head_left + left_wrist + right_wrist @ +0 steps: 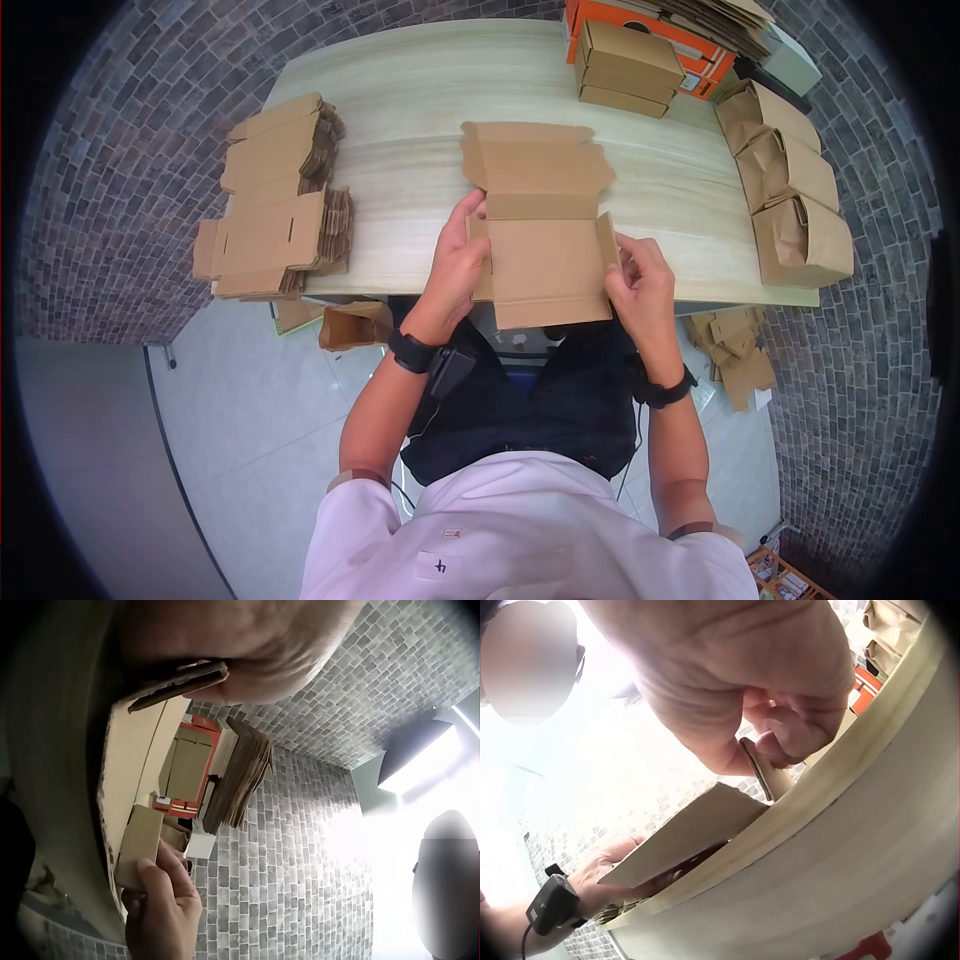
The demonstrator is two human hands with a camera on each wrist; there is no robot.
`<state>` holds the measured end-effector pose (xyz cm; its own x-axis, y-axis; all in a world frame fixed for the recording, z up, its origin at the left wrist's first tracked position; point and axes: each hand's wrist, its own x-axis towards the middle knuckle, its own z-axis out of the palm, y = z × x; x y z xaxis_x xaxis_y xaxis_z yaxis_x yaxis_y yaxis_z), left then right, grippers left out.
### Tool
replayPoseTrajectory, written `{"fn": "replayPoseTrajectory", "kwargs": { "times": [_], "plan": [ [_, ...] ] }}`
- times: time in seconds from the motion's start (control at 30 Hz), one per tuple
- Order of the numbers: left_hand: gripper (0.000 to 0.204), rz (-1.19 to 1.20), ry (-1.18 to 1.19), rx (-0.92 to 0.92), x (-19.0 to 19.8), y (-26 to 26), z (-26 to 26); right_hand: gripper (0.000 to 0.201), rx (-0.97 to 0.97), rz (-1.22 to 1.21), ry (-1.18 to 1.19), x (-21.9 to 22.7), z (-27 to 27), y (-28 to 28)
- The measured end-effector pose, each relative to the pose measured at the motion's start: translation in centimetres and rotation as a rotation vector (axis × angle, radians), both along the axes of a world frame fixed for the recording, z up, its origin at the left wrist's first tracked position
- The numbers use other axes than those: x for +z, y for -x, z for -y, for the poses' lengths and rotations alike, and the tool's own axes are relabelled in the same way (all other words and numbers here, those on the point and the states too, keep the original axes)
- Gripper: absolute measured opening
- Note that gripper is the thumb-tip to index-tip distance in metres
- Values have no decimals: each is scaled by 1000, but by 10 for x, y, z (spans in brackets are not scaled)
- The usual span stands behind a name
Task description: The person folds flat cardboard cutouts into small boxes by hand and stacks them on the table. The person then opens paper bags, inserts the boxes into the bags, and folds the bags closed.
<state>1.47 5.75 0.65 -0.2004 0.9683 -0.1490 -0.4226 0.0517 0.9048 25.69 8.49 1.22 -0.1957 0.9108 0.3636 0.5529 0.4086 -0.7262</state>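
A partly folded cardboard box (545, 262) lies at the table's front edge in the head view, its base overhanging the edge and its lid panel (540, 165) spread flat toward the back. Both side flaps stand up from the base. My left hand (460, 262) grips the left side flap (480, 240), thumb on the flap. On the other side, my right hand (645, 285) pinches the right side flap (607, 240) between thumb and fingers. The right wrist view shows that pinch close up, with the flap's edge (756, 769) between the fingertips.
Stacks of flat cardboard blanks (265, 220) lie on the table's left. Folded brown boxes (625, 65) stand at the back right before an orange box (650, 30). Several brown paper bags (790, 190) line the right edge. More cardboard (735, 350) lies below the table, right.
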Motion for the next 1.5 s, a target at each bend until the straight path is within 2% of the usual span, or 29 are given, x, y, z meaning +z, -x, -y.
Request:
{"fn": "replayPoseTrajectory", "kwargs": {
  "times": [0.17,0.2,0.23,0.27,0.37,0.5,0.6,0.63,0.67,0.8,0.87,1.0,1.07,1.2,1.27,1.37,1.4,1.47,1.5],
  "plan": [
    [64,-84,-33,-5,-19,5,-5,45,15,-155,122,-15,-6,-7],
    [60,-62,-35,-7,-19,5,-4,45,16,-154,122,-19,-7,-8],
    [56,-41,-36,-7,-16,5,-3,49,19,-251,207,-21,-7,-8],
    [56,-41,-35,-5,-12,4,-3,53,22,-348,292,-22,-7,-8],
    [58,-11,-74,9,-3,0,-1,63,53,-402,326,-13,-6,-8],
    [52,-60,-99,-47,-5,3,-2,69,54,-434,276,-17,-2,-8],
    [45,-116,-187,-88,-23,7,-8,71,73,-302,253,-25,-4,-12],
    [44,-149,-263,-97,-24,8,-10,70,92,-263,145,-22,-4,-9],
    [52,-146,-229,-134,-25,12,-9,69,109,-223,35,-18,-4,-7],
    [63,-284,-266,-49,-23,3,6,65,96,-247,105,-10,-2,-5],
    [76,-351,-223,-22,-23,0,15,63,100,-83,-64,-10,-4,-6],
    [77,-419,-241,13,-23,-3,27,61,99,-77,-96,-13,-4,-3],
    [92,-537,-248,-18,-28,2,20,53,94,-222,36,-14,-2,-2],
    [92,-529,-264,-69,-23,5,14,41,78,-41,56,-26,-3,-10],
    [89,-587,-279,-105,-23,9,10,30,63,-155,72,-30,-5,-10],
    [82,-584,-264,-114,-21,12,6,31,52,-253,194,-33,-6,-12],
    [82,-583,-263,-112,-21,10,7,31,54,-251,194,-32,-5,-12],
    [65,-576,-296,-39,-21,4,6,36,66,-284,99,-29,-4,-9],
    [65,-576,-295,-36,-23,1,4,36,69,-283,100,-27,-3,-8]
  ]
}}
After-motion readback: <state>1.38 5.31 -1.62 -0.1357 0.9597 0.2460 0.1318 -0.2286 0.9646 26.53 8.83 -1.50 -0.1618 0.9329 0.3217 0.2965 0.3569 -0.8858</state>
